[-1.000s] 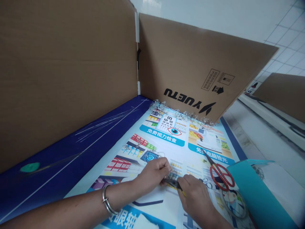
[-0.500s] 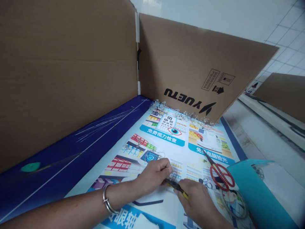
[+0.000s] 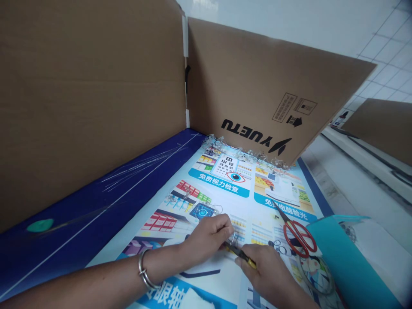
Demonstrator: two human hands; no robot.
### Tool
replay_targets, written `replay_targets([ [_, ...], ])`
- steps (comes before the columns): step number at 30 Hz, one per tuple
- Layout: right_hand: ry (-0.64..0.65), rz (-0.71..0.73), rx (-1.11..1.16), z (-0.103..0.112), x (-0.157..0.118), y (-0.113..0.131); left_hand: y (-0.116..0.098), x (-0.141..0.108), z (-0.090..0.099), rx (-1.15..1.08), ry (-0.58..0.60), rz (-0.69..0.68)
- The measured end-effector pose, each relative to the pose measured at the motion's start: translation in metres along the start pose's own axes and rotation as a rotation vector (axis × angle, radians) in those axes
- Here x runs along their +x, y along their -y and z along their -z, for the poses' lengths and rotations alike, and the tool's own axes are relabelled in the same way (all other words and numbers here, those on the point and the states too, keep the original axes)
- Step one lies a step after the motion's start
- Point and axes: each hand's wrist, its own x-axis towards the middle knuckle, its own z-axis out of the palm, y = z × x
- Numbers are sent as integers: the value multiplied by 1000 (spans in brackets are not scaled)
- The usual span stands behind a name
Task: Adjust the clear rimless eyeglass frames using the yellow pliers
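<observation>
"As the head view looks down, what have the hands got?"

"The left hand [image 3: 207, 238] pinches a wire loop [image 3: 233, 237] tight; the right hand [image 3: 265, 274] closes round yellow-handled pliers [image 3: 241, 252], tip at the loop."

"Where's the loop?"

"At six o'clock on the poster [image 3: 219, 188], with red scissors [image 3: 299, 238] near, toward four o'clock."

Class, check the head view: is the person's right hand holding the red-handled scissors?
No, the red-handled scissors lie on the poster beyond the right hand, which grips a yellow-handled tool.
</observation>
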Motion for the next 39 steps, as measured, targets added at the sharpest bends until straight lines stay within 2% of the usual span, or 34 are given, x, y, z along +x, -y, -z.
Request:
replay_targets([
  [7, 118, -37, 134, 8, -1, 1, -3, -1, 1, 43, 24, -54],
  [13, 166, -45, 269, 12, -1, 0, -7, -3, 2, 121, 26, -78],
  [20, 438, -217, 713, 12, -3, -4, -11, -5, 2, 213, 52, -110],
  [26, 582, -197, 895, 12, -2, -10, -11, -6, 3, 329, 99, -244],
  [32, 686, -175, 994, 16, -1, -14, -15, -7, 5, 328, 174, -322],
  [35, 710, -161, 1005, 17, 0, -17, -16, -9, 4, 302, 180, -313],
  [39, 692, -132, 1016, 14, 0, -21, -17, -9, 2, 264, 131, -266],
])
